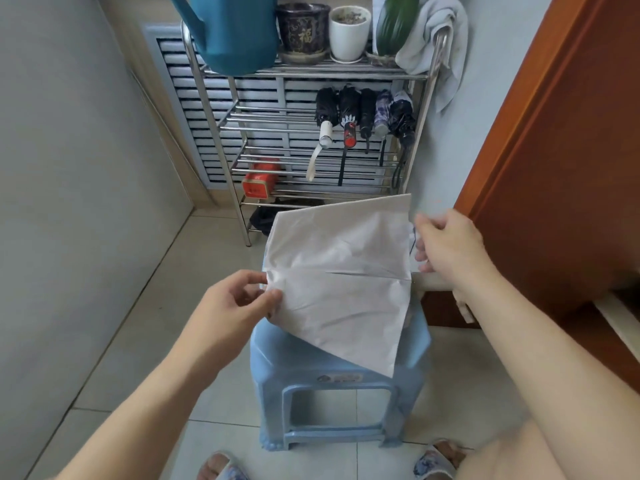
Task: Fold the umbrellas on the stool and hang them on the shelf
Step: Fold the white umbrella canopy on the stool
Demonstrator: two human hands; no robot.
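Pale umbrella (337,271) at frame centre, canopy spread flat above blue stool (332,368), held up so panels can be smoothed for folding.
Left hand (239,299), centre-left: thumb and fingertips pinch canopy's left edge, keeping cloth taut.
Right hand (446,244), centre-right: fingers curled at canopy's right edge, apparently gripping it; contact partly hidden.
Metal shelf (311,129) at upper centre: five folded umbrellas (363,112) hang from rail by their straps, likely target for this one.
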